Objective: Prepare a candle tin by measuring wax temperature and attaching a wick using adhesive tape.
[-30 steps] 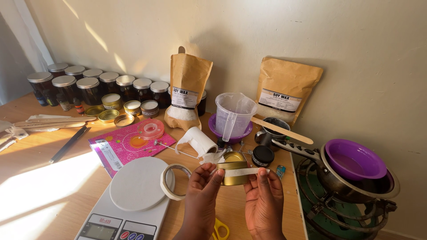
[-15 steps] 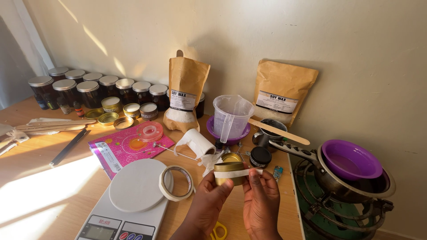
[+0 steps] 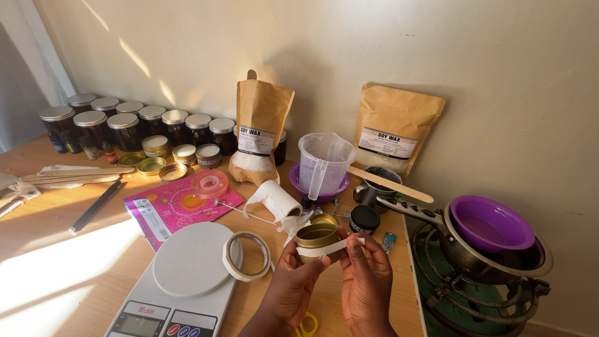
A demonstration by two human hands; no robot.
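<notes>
Gold tin (image 3: 317, 236) (lidless) — left hand (image 3: 293, 288) fingers pinch it, right hand (image 3: 365, 281) fingers pinch tape strip (image 3: 327, 249).

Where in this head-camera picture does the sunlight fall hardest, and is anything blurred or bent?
Head view: bright sun patches wash out the wooden table at lower left; diagonal streaks cross the cream wall; the small gold tin held by both hands stays sharp; slight wide-angle bowing at the edges.

Below the gold tin (image 3: 317, 236) I see only the yellow scissor handles (image 3: 306, 326); the blades are hidden behind my left hand (image 3: 293, 288). The kitchen scale (image 3: 178, 293), left of the tin, is cut by the bottom edge. The stove (image 3: 474, 293), right of it, is cut too.
</notes>
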